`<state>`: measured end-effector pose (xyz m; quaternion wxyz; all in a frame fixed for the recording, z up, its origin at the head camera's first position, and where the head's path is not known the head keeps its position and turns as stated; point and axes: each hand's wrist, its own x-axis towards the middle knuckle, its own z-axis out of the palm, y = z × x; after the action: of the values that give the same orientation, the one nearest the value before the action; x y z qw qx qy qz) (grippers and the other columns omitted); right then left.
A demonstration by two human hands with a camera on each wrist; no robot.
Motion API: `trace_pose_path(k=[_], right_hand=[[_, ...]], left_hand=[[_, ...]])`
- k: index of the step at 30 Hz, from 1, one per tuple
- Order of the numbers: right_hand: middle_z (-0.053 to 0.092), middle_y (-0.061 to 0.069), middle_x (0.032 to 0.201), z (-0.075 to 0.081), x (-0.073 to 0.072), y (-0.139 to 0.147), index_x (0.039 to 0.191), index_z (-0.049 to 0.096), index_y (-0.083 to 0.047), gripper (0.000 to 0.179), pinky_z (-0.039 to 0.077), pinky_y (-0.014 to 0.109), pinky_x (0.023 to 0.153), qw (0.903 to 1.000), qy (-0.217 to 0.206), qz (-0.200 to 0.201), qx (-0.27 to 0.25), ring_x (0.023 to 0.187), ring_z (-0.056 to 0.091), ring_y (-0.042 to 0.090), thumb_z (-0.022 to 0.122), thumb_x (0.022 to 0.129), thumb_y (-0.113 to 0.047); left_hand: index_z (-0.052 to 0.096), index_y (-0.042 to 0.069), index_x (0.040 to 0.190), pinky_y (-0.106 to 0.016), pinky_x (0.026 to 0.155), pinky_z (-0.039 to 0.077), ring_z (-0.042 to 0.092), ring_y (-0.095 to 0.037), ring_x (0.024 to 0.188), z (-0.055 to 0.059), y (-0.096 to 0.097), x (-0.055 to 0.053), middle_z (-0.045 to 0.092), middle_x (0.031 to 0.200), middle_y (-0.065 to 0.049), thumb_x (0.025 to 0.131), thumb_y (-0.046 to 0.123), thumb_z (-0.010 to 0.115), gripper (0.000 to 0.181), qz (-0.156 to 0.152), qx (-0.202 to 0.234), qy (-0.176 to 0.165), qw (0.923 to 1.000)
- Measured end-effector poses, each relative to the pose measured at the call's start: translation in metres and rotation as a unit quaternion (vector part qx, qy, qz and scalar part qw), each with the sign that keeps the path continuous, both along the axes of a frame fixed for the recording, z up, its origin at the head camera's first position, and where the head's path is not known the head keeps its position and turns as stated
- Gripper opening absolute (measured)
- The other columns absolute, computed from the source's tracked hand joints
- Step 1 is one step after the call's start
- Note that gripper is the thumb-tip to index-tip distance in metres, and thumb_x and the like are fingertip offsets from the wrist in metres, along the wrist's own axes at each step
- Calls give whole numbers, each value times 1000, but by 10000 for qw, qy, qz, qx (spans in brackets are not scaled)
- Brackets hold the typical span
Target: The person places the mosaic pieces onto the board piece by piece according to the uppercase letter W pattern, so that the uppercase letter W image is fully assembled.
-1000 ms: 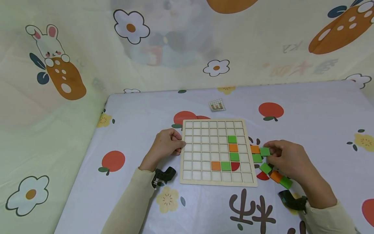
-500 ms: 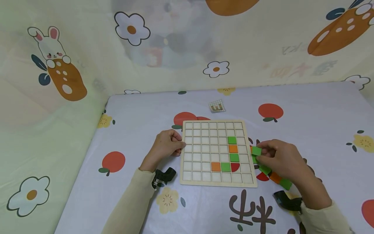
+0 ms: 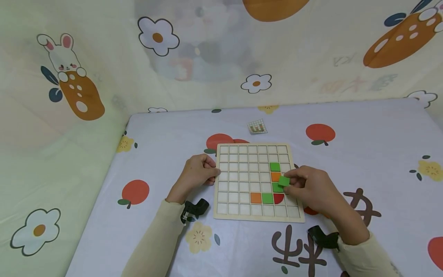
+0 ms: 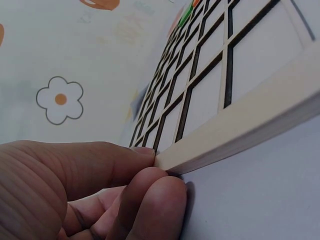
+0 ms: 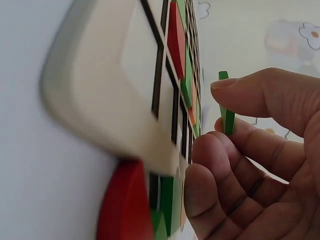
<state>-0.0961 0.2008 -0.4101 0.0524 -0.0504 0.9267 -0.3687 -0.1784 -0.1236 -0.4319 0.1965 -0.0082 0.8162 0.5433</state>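
Note:
A wooden grid board [image 3: 256, 220] lies on the patterned cloth. My left hand [image 3: 196, 172] grips its left edge, with the thumb on top of the rim [image 4: 240, 132]. My right hand [image 3: 316, 190] pinches a green square tile [image 3: 284, 181] between thumb and finger over the board's right side. In the right wrist view that tile [image 5: 229, 112] is held on edge, apart from the grid. Green, orange and red tiles sit in the cells, among them a red rounded tile [image 3: 278, 198], an orange tile [image 3: 255, 197] and a green tile [image 3: 275, 166].
Beside the board's right edge lie loose tiles, mostly hidden by my right hand; a red rounded one [image 5: 125, 205] shows in the right wrist view. Behind the board rests a small printed grid card [image 3: 257, 126]. A patterned cloth wall [image 3: 207, 88] rises at the back.
My right hand has moved left from the loose tiles to above the board, carrying the green tile. The left hand keeps its place on the board's edge.

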Motion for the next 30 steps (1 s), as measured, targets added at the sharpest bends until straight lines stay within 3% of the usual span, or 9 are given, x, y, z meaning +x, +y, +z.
trace_pose_path(k=[10,30], right_hand=[[65,1,87,0,-5,-19,108,78,0,28,51,23,64,9989,327,335,-75,78,58,16,85,82,-6],[58,-1,79,3,-15,-51,107,79,-1,27,45,25,62,9956,130,886,259,76,52,16,85,82,-8]], left_hand=[[64,-1,99,-26,56,61,66,-14,57,0,0,0,68,77,-10,91,3,77,16,-6,-44,40,10000],[63,0,97,-26,56,61,65,-14,56,2,2,1,67,76,-10,91,3,78,17,-37,-138,23,9999]])
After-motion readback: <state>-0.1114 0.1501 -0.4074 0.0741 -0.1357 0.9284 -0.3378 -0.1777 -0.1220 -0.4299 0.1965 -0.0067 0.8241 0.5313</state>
